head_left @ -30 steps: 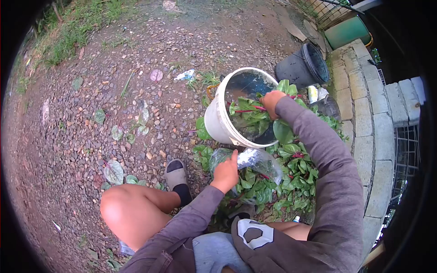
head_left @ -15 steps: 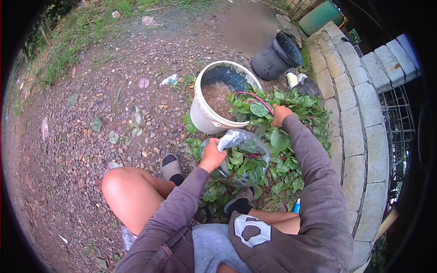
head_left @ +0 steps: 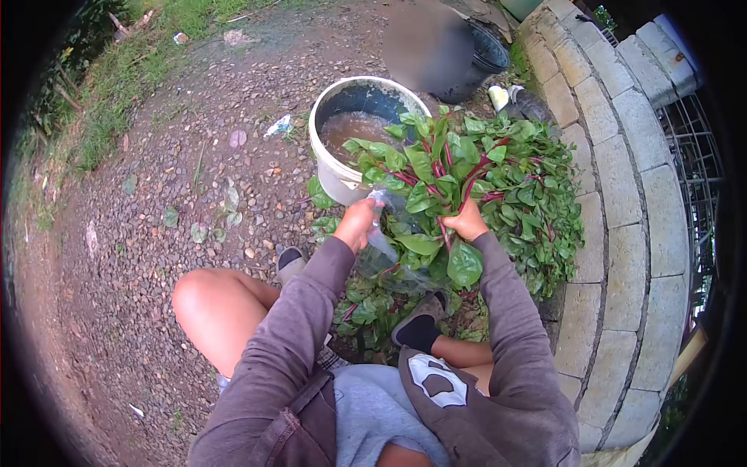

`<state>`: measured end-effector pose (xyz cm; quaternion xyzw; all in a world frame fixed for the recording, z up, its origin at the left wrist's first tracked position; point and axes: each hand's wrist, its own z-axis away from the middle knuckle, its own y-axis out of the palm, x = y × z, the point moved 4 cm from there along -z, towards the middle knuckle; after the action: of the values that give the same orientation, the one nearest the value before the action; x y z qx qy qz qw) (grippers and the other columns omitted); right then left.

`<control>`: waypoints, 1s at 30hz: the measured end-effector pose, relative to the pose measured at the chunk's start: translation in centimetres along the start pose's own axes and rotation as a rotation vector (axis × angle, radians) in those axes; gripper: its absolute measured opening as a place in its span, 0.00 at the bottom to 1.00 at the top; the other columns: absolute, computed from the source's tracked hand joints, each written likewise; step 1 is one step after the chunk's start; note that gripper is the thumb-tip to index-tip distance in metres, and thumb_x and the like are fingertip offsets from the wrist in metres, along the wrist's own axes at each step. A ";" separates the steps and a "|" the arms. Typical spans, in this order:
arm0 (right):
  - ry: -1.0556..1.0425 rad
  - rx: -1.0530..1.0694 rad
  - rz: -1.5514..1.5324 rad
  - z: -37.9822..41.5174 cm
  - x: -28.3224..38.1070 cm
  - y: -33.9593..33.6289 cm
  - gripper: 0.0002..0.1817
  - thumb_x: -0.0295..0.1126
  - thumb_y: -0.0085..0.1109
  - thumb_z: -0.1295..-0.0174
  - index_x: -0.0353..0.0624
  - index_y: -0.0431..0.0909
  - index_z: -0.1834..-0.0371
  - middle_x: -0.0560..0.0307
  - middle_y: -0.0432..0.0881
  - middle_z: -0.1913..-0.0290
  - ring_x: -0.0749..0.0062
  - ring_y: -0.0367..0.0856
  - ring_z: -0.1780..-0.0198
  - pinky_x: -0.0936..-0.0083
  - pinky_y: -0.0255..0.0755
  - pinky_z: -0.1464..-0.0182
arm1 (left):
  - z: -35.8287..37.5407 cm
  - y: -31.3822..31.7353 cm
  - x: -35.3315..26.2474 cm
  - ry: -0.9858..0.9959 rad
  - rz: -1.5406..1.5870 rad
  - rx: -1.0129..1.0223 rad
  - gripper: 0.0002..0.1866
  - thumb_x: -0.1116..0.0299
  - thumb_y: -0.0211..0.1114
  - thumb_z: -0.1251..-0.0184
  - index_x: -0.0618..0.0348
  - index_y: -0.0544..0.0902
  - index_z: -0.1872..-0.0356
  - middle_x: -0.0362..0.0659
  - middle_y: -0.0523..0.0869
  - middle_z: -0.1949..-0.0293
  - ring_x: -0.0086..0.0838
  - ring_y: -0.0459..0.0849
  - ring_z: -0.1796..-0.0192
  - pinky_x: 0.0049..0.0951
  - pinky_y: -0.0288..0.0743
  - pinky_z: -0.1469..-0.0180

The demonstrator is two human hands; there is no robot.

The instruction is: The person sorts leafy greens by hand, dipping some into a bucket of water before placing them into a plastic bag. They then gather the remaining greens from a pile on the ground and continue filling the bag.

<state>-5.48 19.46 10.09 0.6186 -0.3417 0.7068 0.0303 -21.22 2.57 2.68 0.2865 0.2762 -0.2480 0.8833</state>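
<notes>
My left hand is closed on the rim of a clear plastic bag, just below the white bucket. Leaves and stems show through the bag's film. My right hand grips a bunch of Malabar spinach by its red-purple stems. The bunch stands up above the fist, its leaves spreading over the bag's mouth and in front of the bucket's right side. To the right lies a big heap of the same greens. Leaves hide part of the bag's opening.
A white bucket with brownish water stands just ahead. Behind it is a dark bucket, partly covered by a blurred patch. A concrete block wall runs along the right. Gravel ground with loose leaves spreads left. My feet flank the bag.
My right hand has drawn a bunch of greens from the heap toward me, down and beside the bag. My left hand has shifted slightly up with the bag. The view has tilted a little.
</notes>
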 end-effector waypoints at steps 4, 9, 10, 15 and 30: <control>-0.008 -0.048 0.388 1.6 -5.5 2.6 0.36 0.31 0.69 0.68 0.37 0.69 0.49 0.45 0.81 0.62 0.52 0.80 0.58 0.64 0.73 0.55 | -1.7 1.1 -0.7 -0.080 0.403 0.153 0.08 0.67 0.46 0.32 0.56 0.73 0.64 0.34 0.67 0.84 0.22 0.65 0.84 0.25 0.59 0.84; 0.170 -0.013 0.772 2.2 -6.3 5.9 0.39 0.33 0.72 0.67 0.37 0.66 0.45 0.46 0.80 0.66 0.55 0.78 0.58 0.62 0.69 0.51 | -3.4 0.9 -1.6 -0.030 0.480 0.084 0.05 0.74 0.45 0.36 0.56 0.69 0.71 0.35 0.66 0.83 0.19 0.60 0.86 0.21 0.59 0.85; 0.105 0.006 0.807 2.5 -6.7 6.7 0.39 0.32 0.71 0.65 0.39 0.66 0.44 0.47 0.79 0.67 0.56 0.78 0.58 0.62 0.68 0.51 | -3.9 0.9 -1.8 -0.009 0.480 0.095 0.05 0.74 0.44 0.36 0.56 0.69 0.70 0.34 0.66 0.83 0.18 0.60 0.86 0.20 0.59 0.85; -0.092 0.208 0.885 5.6 -7.7 9.4 0.36 0.28 0.66 0.61 0.44 0.66 0.42 0.52 0.78 0.68 0.59 0.77 0.58 0.61 0.66 0.50 | -2.2 -0.4 -2.1 0.011 0.454 0.069 0.08 0.70 0.42 0.30 0.54 0.70 0.68 0.33 0.67 0.82 0.17 0.61 0.86 0.19 0.60 0.85; 0.441 0.880 0.696 1.3 -10.5 7.9 0.36 0.36 0.70 0.69 0.39 0.74 0.49 0.48 0.83 0.60 0.61 0.82 0.58 0.64 0.76 0.59 | 5.3 -2.4 -1.8 0.225 0.222 0.221 0.13 0.69 0.50 0.33 0.58 0.73 0.49 0.30 0.64 0.84 0.15 0.61 0.84 0.18 0.59 0.82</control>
<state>-5.64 16.76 -2.88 0.2634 -0.1851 0.8619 -0.3917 -22.14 -2.07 6.51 0.4364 0.3111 -0.1442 0.8319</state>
